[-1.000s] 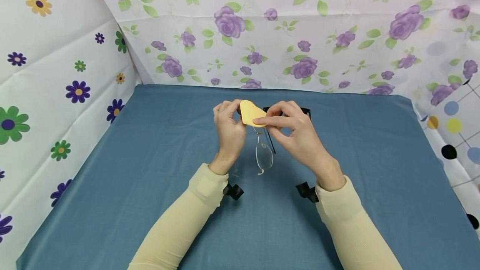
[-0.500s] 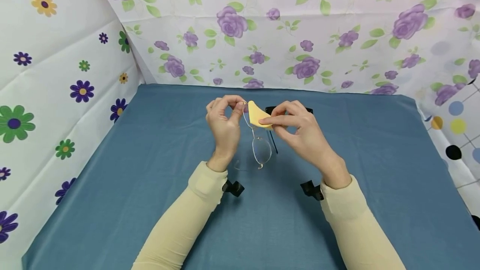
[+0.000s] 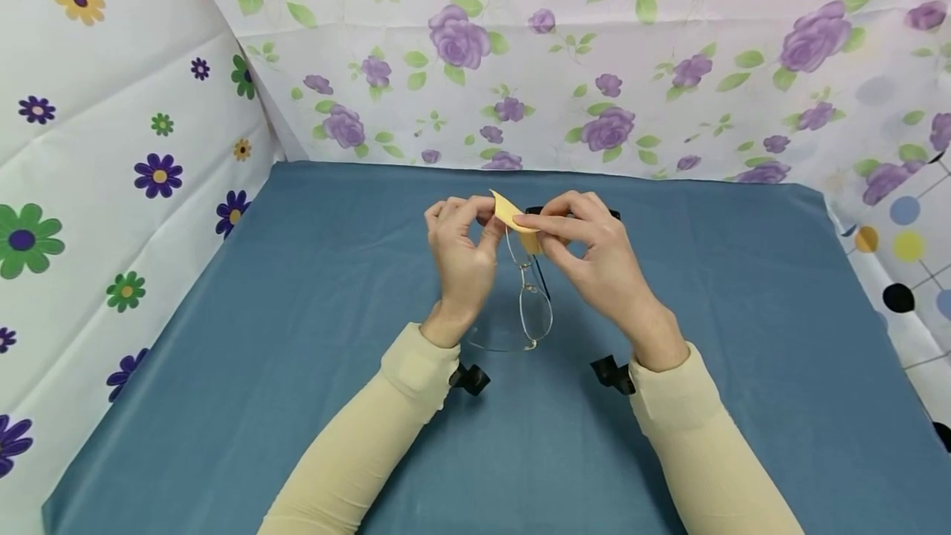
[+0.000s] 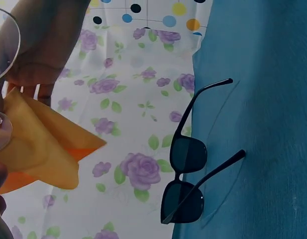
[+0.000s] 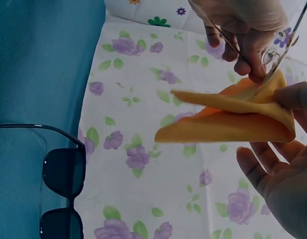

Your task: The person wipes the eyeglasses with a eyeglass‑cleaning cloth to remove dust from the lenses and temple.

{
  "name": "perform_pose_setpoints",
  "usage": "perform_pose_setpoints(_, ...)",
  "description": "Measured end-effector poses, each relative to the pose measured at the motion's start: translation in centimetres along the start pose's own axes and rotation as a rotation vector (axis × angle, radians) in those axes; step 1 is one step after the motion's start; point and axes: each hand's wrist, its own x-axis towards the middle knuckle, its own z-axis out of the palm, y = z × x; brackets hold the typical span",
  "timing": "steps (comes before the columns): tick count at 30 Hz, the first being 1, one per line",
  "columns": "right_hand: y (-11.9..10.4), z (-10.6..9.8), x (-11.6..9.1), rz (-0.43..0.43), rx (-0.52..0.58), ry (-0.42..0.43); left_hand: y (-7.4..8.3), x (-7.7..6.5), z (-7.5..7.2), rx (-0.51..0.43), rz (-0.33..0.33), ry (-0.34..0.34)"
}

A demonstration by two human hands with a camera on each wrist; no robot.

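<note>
Glasses (image 3: 523, 275) are pinched at one end by the left hand (image 3: 465, 261) and held end-up over the blue tabletop (image 3: 357, 304); yellow cloth (image 5: 228, 130), folded near the upper lens (image 3: 516, 247), is gripped by the right hand (image 3: 598, 254) between thumb and fingers. For wiping, light pressure seems best, with the glasses steadied close by. Room is offered to either side; ahead, sunglasses (image 4: 188, 154) near the tabletop's far edge should be avoided.

Left grip (image 3: 462, 264) and right grip (image 3: 600, 258) close together, fingers (image 3: 562, 227) bent, forearms (image 3: 371, 436) angled inward
</note>
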Motion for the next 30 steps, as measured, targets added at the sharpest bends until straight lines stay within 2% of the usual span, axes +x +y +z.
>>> perform_pose_setpoints(4,-0.3,0.0,0.1,-0.018,-0.01,-0.002,0.1,0.1,0.0,0.028,0.011,0.005)
perform_pose_setpoints(10,-0.5,0.1,0.2,-0.06,0.021,-0.026,-0.2,0.5,0.0,0.039,-0.018,0.032)
perform_pose_setpoints(18,-0.7,-0.2,0.2,-0.1,0.06,-0.062,-0.5,1.2,-0.5,-0.021,-0.027,0.078)
perform_pose_setpoints(23,-0.4,-0.5,0.2,-0.075,0.053,-0.067,-0.4,1.4,-0.8,-0.044,-0.038,0.116)
perform_pose_setpoints(30,0.2,-0.5,0.1,0.001,0.046,-0.058,-0.3,1.3,-1.0,-0.072,-0.055,0.114)
